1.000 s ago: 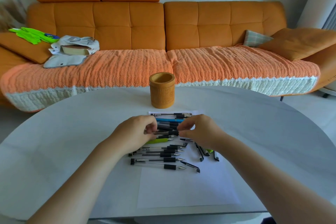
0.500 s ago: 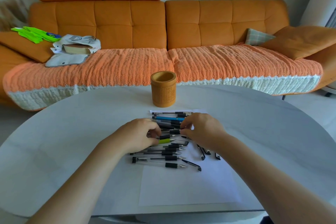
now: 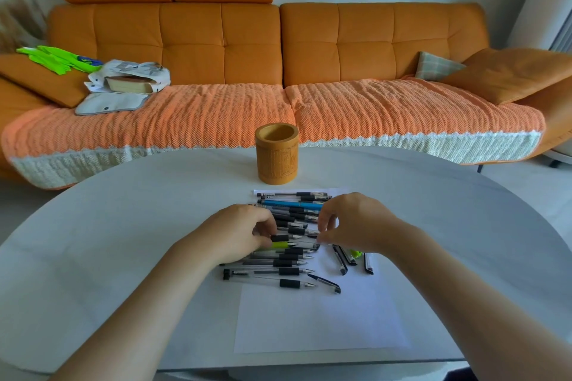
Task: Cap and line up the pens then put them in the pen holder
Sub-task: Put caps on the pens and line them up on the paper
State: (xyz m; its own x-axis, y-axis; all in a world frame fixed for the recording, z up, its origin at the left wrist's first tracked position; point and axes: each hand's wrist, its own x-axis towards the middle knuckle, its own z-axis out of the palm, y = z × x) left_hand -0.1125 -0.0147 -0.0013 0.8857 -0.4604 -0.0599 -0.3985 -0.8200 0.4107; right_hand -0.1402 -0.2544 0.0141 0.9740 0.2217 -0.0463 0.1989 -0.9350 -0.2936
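Pens (image 3: 288,257): lay left-right on bench (image 3: 123,241), tips rightward. Left hand (image 3: 238,233) pinched one pen (image 3: 283,237); right hand (image 3: 353,223) pinched a cap (image 3: 313,236). Pen holder (image 3: 277,153) upright behind.

Your left hand (image 3: 238,233) covers the back ends of the middle row of clear-barrelled black-grip pens (image 3: 289,252), so you can't count them. Your right hand (image 3: 349,224) hides most of a lime-green object (image 3: 356,254), possibly a cap. Whether its fingers pinch anything is unclear. Both forearms run off the bottom edge, and the long orange leather sofa (image 3: 278,40) is cut off on both sides.
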